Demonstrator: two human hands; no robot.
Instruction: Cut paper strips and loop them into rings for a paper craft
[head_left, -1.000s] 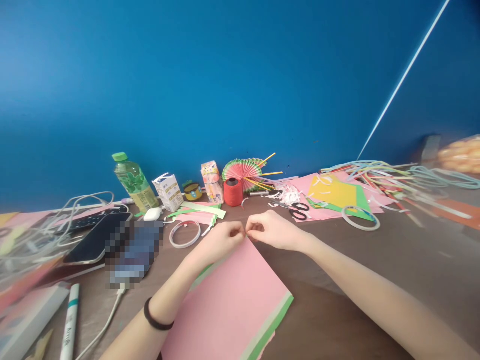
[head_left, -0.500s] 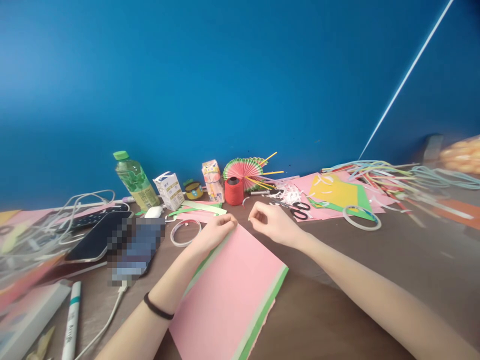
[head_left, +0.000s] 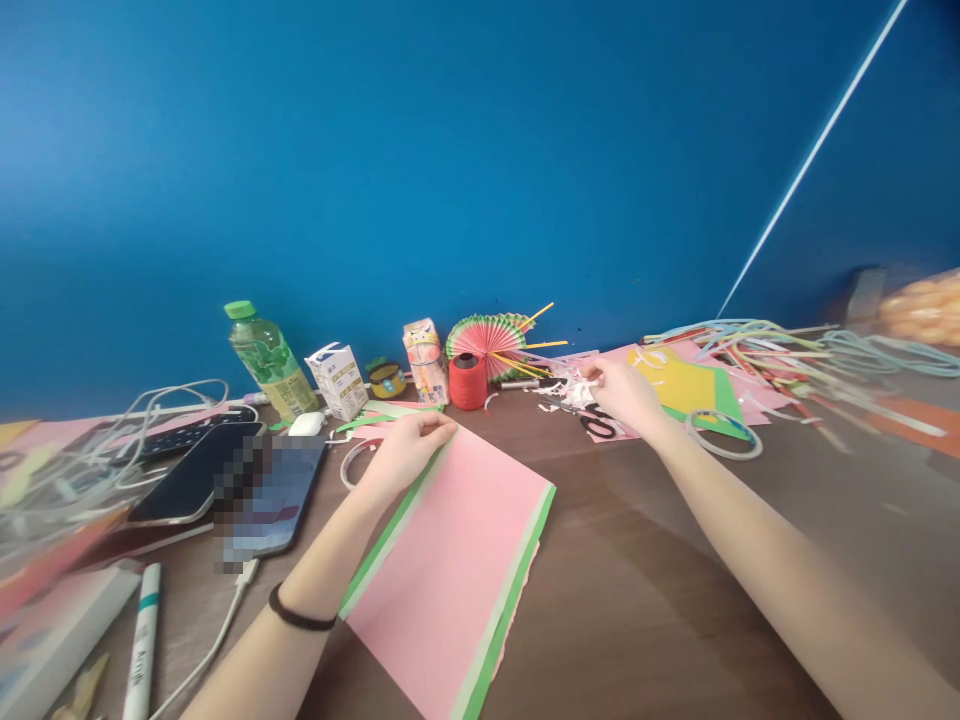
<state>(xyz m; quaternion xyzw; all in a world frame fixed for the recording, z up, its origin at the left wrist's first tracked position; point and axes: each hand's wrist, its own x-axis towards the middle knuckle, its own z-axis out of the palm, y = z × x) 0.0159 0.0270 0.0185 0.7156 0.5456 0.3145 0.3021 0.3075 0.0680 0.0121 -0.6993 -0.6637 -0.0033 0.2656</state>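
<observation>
1. left hand (head_left: 409, 445) pinches the far corner of the pink paper sheet (head_left: 450, 560), which lies flat on the table (head_left: 637, 600).
2. right hand (head_left: 622, 390), fingers curled, touches white paper scraps (head_left: 574, 390) beside the scissors (head_left: 598, 425).

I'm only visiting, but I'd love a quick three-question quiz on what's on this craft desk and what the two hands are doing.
1. True or false: the left hand rests on the far edge of the pink paper sheet.
2. Which thing is the right hand nearest to? A) the green-capped bottle B) the black-handled scissors C) the white marker
3. Fill in: the spool of thread in front of the folded paper fan is ____ in colour.

Key
1. True.
2. B; the scissors lie just under that hand, beside white paper scraps.
3. Red.
</observation>
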